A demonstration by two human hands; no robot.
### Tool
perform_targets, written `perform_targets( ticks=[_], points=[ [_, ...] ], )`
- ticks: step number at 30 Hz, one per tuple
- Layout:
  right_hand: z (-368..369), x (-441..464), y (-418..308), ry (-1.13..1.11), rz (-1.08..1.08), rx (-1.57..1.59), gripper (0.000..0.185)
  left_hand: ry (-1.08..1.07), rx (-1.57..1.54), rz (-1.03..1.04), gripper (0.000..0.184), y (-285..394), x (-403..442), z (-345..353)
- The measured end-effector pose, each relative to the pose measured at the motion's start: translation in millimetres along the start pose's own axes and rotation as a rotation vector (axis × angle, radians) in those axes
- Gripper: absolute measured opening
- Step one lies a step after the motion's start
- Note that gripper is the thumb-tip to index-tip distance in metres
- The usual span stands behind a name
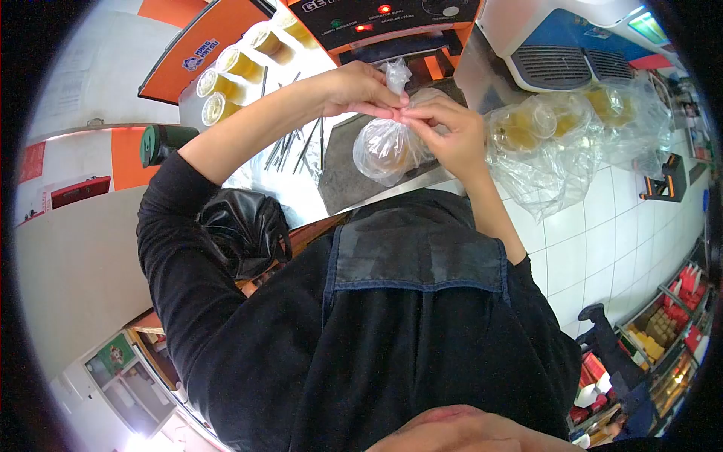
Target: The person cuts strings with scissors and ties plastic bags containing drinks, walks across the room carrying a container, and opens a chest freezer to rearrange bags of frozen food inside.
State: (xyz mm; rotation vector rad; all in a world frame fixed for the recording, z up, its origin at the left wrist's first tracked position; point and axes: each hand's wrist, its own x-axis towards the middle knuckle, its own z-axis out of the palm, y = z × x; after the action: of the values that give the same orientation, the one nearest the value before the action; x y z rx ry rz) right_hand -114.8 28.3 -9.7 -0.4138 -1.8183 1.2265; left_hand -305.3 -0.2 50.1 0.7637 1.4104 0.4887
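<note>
Black shirt (429, 354) foremost, left hand (361, 90) and right hand (449, 134) together pinch the bag (382, 154) at its neck, bulge shirtward, tip pointing away.

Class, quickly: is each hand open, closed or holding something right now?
Left hand: closed, holding the clear plastic bag at its gathered neck.
Right hand: closed, pinching the same bag's neck.

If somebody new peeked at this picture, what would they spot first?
Probably the bare left hand and right hand pinching together a puffy clear plastic bag, near the top middle. Above, small red lights glow on a boxy black and orange machine. Upper left, clear plastic cups of yellowish drink stand in a slanting row.
</note>
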Motion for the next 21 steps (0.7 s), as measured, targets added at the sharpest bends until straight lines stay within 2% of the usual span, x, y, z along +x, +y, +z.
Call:
perform_targets(
  ticks=[1,2,4,7,8,11,12,13,15,17,19,20,21],
  points=[
    [-1,0,-3,-0.042,-0.157,-0.163,0.018,0.026,-0.006,0.005,0.027,-1,-1,2],
    [-2,-1,-5,-0.044,-0.157,-0.16,0.018,0.029,-0.007,0.005,0.027,-1,-1,3],
    [-5,0,-8,-0.105,-0.407,-0.398,0.024,0.019,-0.079,-0.002,0.027,-2,-3,2],
    [-2,-1,-2,-0.085,-0.499,-0.446,0.027,0.016,-0.162,0.004,0.027,-7,-5,7],
    [-2,1,-2,-0.059,-0.54,-0.464,0.021,0.027,-0.207,0.013,0.028,-10,-3,6],
    [-8,8,4,-0.032,-0.536,-0.45,0.019,0.037,-0.21,0.077,0.027,-16,-6,6],
    [-10,11,-5,-0.028,-0.429,-0.475,0.015,0.059,-0.177,0.095,0.026,-18,-5,9],
    [-12,15,-4,-0.037,-0.436,-0.467,0.015,0.07,-0.183,0.098,0.026,-20,-7,10],
    [-19,19,1,-0.002,-0.392,-0.627,0.012,0.114,-0.014,0.357,0.024,-25,-10,17],
    [-22,27,9,-0.032,-0.437,-0.648,0.01,0.173,0.01,0.424,0.021,-32,-9,25],
    [-24,33,11,-0.061,-0.485,-0.678,0.01,0.445,0.328,0.647,0.02,-37,-9,32],
    [-25,36,10,-0.073,-0.502,-0.697,0.01,0.564,0.414,0.658,0.02,-38,-8,37],
    [-25,39,8,-0.083,-0.52,-0.716,0.011,0.566,0.41,0.662,0.02,-37,-5,42]
  ],
)
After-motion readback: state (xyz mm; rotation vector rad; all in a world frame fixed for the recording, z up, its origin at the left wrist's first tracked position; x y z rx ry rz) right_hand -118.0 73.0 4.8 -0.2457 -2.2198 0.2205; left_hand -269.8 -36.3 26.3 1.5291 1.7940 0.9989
